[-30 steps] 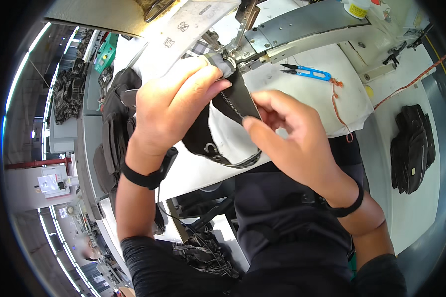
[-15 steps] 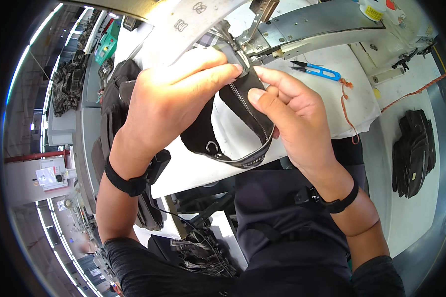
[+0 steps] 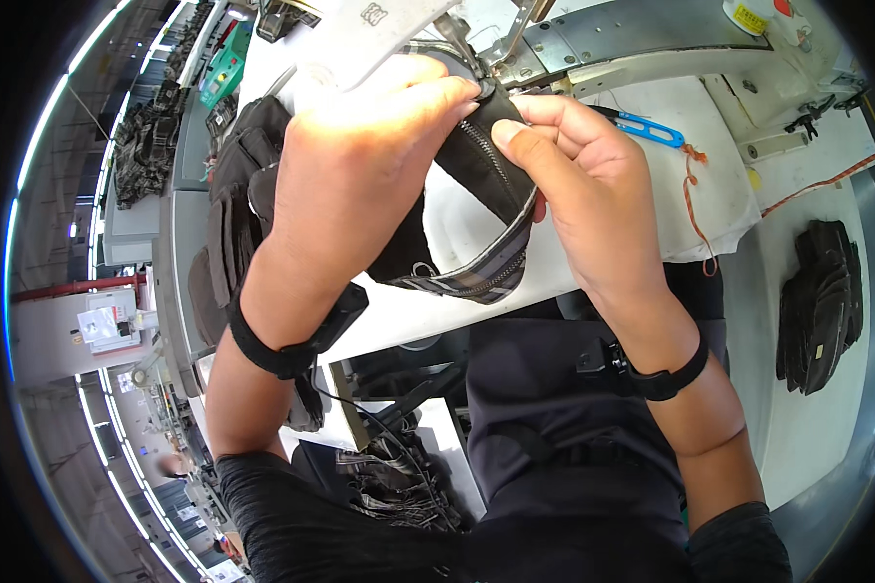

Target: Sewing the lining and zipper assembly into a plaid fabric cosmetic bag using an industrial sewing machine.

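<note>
A dark fabric piece with a zipper, looped like a band and plaid on its outer side, lies across the white work surface in front of a sewing machine. My left hand pinches its upper edge close to the machine's needle area, fingertips pressed together. Gripping the right side of the loop between thumb and fingers, my right hand holds the cloth beside the zipper teeth. A metal ring shows at the loop's lower left. The part under the machine's foot is mostly hidden by my left hand.
Blue thread snips with an orange cord lie right of my right hand. Dark fabric pieces are stacked at left and at far right. Plaid pieces sit below the table. A white bottle stands at the top right.
The view has shifted slightly. The zippered piece has tilted, so more of its plaid outer side shows. Both hands keep their pinch on it.
</note>
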